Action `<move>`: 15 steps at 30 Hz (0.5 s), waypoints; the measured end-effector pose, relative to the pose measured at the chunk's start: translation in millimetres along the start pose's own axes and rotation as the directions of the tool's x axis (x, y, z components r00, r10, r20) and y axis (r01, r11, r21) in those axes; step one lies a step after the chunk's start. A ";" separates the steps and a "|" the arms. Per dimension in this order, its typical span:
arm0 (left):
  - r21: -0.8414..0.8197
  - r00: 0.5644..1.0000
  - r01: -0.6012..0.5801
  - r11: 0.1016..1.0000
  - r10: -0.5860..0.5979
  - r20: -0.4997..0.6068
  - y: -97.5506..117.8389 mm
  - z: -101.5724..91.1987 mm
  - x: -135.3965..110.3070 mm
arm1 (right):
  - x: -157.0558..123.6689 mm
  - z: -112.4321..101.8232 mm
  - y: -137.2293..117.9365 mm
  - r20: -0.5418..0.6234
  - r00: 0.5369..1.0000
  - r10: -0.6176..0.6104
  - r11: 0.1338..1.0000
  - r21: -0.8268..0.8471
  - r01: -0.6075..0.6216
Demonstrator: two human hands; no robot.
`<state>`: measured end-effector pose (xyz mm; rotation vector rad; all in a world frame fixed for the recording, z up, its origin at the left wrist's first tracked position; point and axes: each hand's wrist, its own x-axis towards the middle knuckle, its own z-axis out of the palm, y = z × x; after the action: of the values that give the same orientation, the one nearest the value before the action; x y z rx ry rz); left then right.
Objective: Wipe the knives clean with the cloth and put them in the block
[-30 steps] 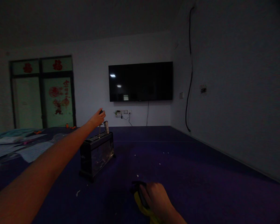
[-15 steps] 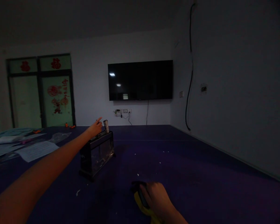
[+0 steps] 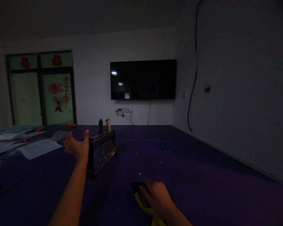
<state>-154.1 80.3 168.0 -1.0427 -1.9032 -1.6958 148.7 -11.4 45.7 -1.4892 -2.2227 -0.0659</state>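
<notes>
My left hand is open, thumb up and fingers spread, holding nothing. It is in the air at the left side of a dark block-shaped holder with a clear, shiny front. Out of the holder's top stick a black handle and a pale speckled handle; what is below them I cannot make out. Low in the middle, my right hand grips a dark object near the tabletop. Something yellow and strip-like runs beneath that hand. The dim light hides the object's kind.
The dark blue-purple table carries small white scraps. Printed sheets and clear plastic lie at left, with small orange items at the far edge. A television hangs on the far wall; a cable runs down the right wall.
My left hand has drawn back from above the holder toward the left and spread its fingers. The black handle now shows standing in the holder. My right hand has hardly moved.
</notes>
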 end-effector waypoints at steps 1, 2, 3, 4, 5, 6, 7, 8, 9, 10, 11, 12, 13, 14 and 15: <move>-0.031 0.997 0.080 0.996 -0.080 -0.011 -3.1 2.3 -9.6 | 0.4 0.8 0.1 0.009 1.000 0.007 1.000 -0.001 -0.007; -0.045 0.995 0.101 0.994 -0.101 0.009 -4.7 5.5 -18.2 | 0.9 1.3 -0.1 0.018 1.000 0.018 1.000 -0.003 -0.017; -0.051 0.995 0.091 0.995 -0.089 0.047 -5.3 9.0 -25.5 | 1.4 1.6 -0.5 0.023 0.999 0.029 1.000 -0.004 -0.029; -0.059 0.994 0.072 0.996 -0.067 0.086 -5.3 12.4 -31.2 | 1.9 1.7 -1.1 0.026 0.999 0.039 0.999 -0.004 -0.039; -0.065 0.993 0.055 0.996 -0.048 0.109 -5.2 15.6 -35.3 | 2.3 1.4 -2.0 0.027 0.999 0.046 0.999 -0.001 -0.046; -0.071 0.992 0.042 0.997 -0.034 0.120 -5.4 18.5 -37.7 | 2.5 1.0 -3.2 0.027 0.998 0.051 0.999 0.004 -0.051; -0.078 0.993 0.036 0.996 -0.027 0.118 -6.3 21.0 -38.6 | 2.6 0.3 -4.5 0.028 0.998 0.053 0.999 0.010 -0.053; -0.087 0.994 0.034 0.996 -0.025 0.107 -8.1 23.2 -38.3 | 2.5 -0.4 -6.0 0.030 0.998 0.054 0.998 0.015 -0.055; -0.100 0.995 0.035 0.994 -0.026 0.094 -10.6 25.2 -37.1 | 2.3 -1.1 -7.5 0.029 0.998 0.055 0.998 0.020 -0.056; -0.117 0.996 0.035 0.993 -0.025 0.081 -13.9 27.2 -35.2 | 1.9 -1.8 -8.9 0.024 0.998 0.054 0.998 0.027 -0.054; -0.139 0.997 0.034 0.990 -0.025 0.070 -17.8 29.4 -33.0 | 1.3 -2.4 -10.1 0.010 0.999 0.048 0.998 0.037 -0.048; -0.165 0.998 0.034 0.986 -0.024 0.062 -22.0 31.9 -30.6 | 0.7 -2.9 -11.1 -0.011 0.999 0.037 0.998 0.049 -0.036; -0.194 0.998 0.034 0.980 -0.024 0.058 -26.3 34.7 -28.3 | -0.1 -3.3 -11.7 -0.036 0.999 0.021 0.998 0.062 -0.019; -0.225 0.998 0.038 0.974 -0.025 0.058 -30.5 37.8 -26.2 | -0.9 -3.6 -12.0 -0.065 0.998 0.000 0.997 0.075 0.005; -0.260 0.998 0.043 0.965 -0.030 0.054 -34.4 41.0 -24.5 | -1.7 -3.8 -11.7 -0.089 0.996 -0.029 0.996 0.087 0.037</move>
<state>-155.8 113.3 119.4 -1.1617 -1.7712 -2.0002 140.1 -18.8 50.9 -1.3762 -2.1525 -0.0413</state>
